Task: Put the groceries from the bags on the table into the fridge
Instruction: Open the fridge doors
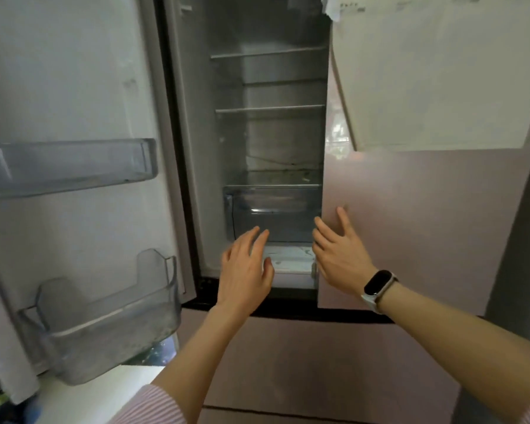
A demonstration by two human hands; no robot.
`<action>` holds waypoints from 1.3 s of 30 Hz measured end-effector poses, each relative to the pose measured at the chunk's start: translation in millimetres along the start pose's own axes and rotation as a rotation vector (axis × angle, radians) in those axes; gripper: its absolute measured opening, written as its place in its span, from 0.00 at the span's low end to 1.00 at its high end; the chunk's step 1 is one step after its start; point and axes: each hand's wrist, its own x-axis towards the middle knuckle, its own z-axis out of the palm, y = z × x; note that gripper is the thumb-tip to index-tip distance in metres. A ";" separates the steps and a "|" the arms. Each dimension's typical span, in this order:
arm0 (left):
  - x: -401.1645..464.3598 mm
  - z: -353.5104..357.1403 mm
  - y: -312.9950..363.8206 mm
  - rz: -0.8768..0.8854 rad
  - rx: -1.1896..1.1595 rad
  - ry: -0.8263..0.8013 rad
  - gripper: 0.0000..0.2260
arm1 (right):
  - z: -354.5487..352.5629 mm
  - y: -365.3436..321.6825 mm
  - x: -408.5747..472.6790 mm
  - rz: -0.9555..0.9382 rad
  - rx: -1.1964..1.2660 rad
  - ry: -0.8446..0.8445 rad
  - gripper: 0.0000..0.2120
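Observation:
The fridge stands in front of me with its left door swung wide. Inside are bare wire-edged shelves and a clear plastic drawer at the bottom. My left hand reaches in below the drawer with straight, spread fingers and holds nothing. My right hand, with a watch on its wrist, is held up next to the edge of the pink right door, fingers relaxed and empty. No groceries or bags are in view.
Two clear bins hang on the left door, an upper bin and a lower bin, both bare. A white sheet is stuck on the right door. The pink lower fridge front is shut below my arms.

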 end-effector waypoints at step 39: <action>36.5 46.7 363.2 0.768 -0.368 -0.293 0.34 | -88.9 153.2 -318.4 1.031 0.531 0.034 0.34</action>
